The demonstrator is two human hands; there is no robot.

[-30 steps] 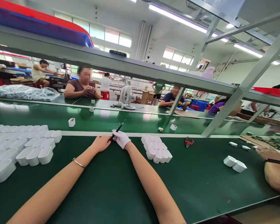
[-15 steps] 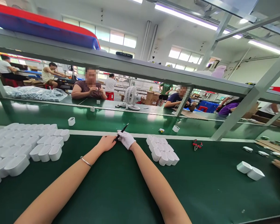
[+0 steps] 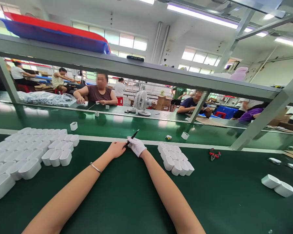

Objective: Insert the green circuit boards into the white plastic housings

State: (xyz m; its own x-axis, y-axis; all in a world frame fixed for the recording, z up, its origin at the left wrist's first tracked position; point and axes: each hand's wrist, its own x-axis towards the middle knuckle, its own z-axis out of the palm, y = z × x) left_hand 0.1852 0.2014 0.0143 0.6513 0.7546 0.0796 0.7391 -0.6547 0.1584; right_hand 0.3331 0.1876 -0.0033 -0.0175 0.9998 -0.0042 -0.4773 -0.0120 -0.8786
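My right hand, in a white glove, is closed on slim black tweezers, which slant up to the right with the tip pointing away. My left hand is bare, with a bangle at the wrist. It is closed against the gloved fingertips and the tweezers' lower end; whatever its fingers hold is hidden. Both hands are near the far edge of the green worktop. To the right of the glove stands a block of white oval cups. A larger group of white cups is at the left.
Red-handled pliers and two white cups lie to the right. Beyond the pale strip, the green belt carries a cup, another cup and a small yellow-and-white part. A shelf crosses above; co-workers sit opposite.
The view has turned slightly left. My hands keep their grip. Relative to the worktop, items on the belt have moved left. The co-worker opposite has lowered their hands to the table.
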